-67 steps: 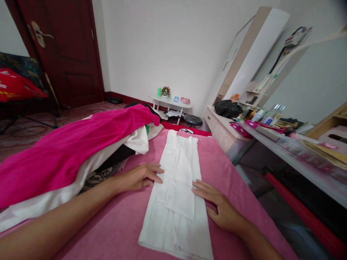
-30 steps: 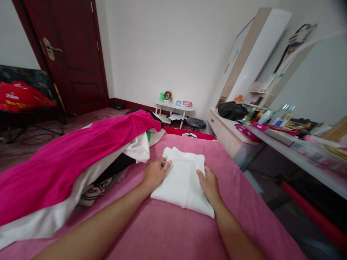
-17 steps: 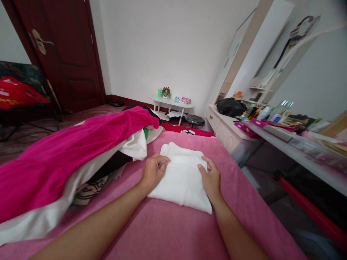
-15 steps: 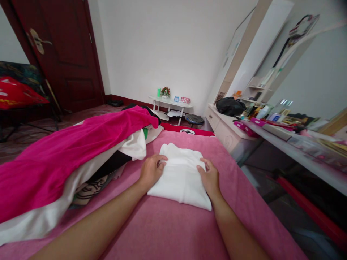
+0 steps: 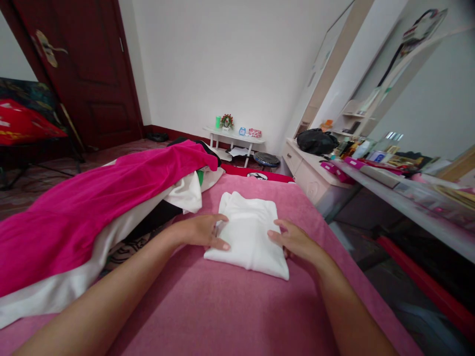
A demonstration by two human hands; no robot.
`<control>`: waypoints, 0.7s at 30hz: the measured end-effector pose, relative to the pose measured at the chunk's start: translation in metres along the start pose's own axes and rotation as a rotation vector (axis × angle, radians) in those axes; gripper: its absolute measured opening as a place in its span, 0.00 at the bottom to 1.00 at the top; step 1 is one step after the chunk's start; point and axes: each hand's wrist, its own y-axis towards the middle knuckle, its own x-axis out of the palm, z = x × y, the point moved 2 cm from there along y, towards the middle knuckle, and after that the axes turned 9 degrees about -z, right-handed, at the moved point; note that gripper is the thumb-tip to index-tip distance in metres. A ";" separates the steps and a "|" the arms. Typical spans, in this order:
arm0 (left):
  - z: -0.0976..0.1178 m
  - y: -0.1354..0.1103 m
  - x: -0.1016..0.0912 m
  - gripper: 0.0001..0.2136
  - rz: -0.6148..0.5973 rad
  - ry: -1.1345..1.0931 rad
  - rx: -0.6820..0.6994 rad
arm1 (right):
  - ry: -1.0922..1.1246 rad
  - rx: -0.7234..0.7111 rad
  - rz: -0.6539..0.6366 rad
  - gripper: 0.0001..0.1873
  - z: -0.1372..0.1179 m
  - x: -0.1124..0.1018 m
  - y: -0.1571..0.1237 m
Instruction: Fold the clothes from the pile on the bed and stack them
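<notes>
A folded white garment (image 5: 249,232) lies flat on the pink bed cover (image 5: 222,306), a roughly square bundle with soft creases across its upper part. At its left edge is my left hand (image 5: 204,231), thumb and forefinger resting on top of the cloth while the other fingers curl at the edge, partly hidden. My right hand (image 5: 293,240) holds the opposite edge in much the same way, with some fingertips tucked below the side. Left of the bundle, a bright pink garment (image 5: 122,183) is heaped over white cloth (image 5: 187,195) and dark clothes.
Along the right stands a white dressing table (image 5: 315,173) with a black bag (image 5: 317,143), bottles and boxes. Beyond the bed are a low white table (image 5: 237,134) and a round stool (image 5: 266,159). A red bag (image 5: 25,123) sits on a chair at far left.
Both hands have shifted along the garment's sides toward me, their wrists turning outward and forearms spreading apart. The left thumb now lies farther down the cloth. The garment keeps its folded shape.
</notes>
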 end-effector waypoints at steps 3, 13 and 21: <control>0.006 -0.005 0.004 0.43 -0.066 -0.040 0.095 | 0.081 -0.003 -0.441 0.46 -0.020 0.005 -0.022; -0.015 -0.001 0.001 0.23 -0.189 -0.083 0.077 | 0.200 0.046 -0.571 0.24 -0.003 0.001 -0.022; -0.033 0.043 -0.003 0.20 0.609 0.053 -0.066 | 0.230 0.042 0.369 0.46 0.018 0.006 0.019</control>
